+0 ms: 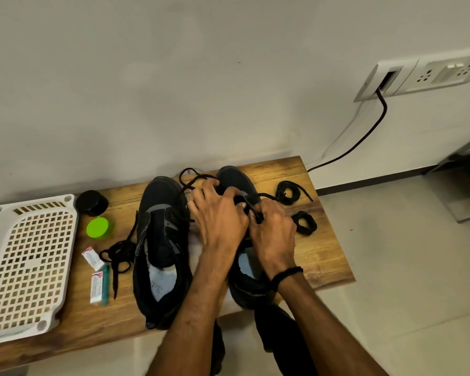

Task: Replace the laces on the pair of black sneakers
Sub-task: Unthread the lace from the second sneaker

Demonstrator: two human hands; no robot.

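Note:
Two black sneakers stand side by side on a wooden bench (318,256), toes toward the wall. The left sneaker (162,248) has a loose lace (118,256) trailing off its left side. Both hands work over the tongue of the right sneaker (235,180). My left hand (217,218) curls over the shoe's upper, gripping it. My right hand (273,232) pinches a black lace at the eyelets. A lace strand (193,181) loops out past the toe. Two coiled black laces (288,192) (305,222) lie to the right of the shoe.
A white perforated plastic tray (27,261) lies at the bench's left end. Between it and the shoes are a black lid (91,203), a green lid (98,227), two small packets (92,257) and a green pen (105,284). A black cable (364,137) runs from a wall socket.

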